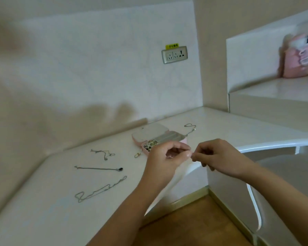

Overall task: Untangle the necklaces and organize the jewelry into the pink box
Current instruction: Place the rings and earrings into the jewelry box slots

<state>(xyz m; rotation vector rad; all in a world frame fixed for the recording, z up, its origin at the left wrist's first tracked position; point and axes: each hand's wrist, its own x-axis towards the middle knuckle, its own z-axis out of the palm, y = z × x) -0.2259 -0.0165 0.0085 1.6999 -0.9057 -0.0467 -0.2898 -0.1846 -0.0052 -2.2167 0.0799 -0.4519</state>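
Fingers (185,154) of the left hand (167,157) are curled, thumb and forefinger tips pressed narrowly together. Fingers (196,155) of the right hand (220,158) are pinched likewise, tip to tip against the left. What is between them cannot be made out.

Just behind the left hand, the open pink rectangular jewellery box (183,140) lies on the white worktop (52,201), with small pieces in its front compartment. A small gold ring-shaped piece (137,155) lies just left of the box. A thin silver chain (190,128) lies at the box's far right corner.

Further left:
- a tangled fine chain (103,153)
- a straight chain with a dark pendant (98,168)
- a long looped silver chain (100,189)
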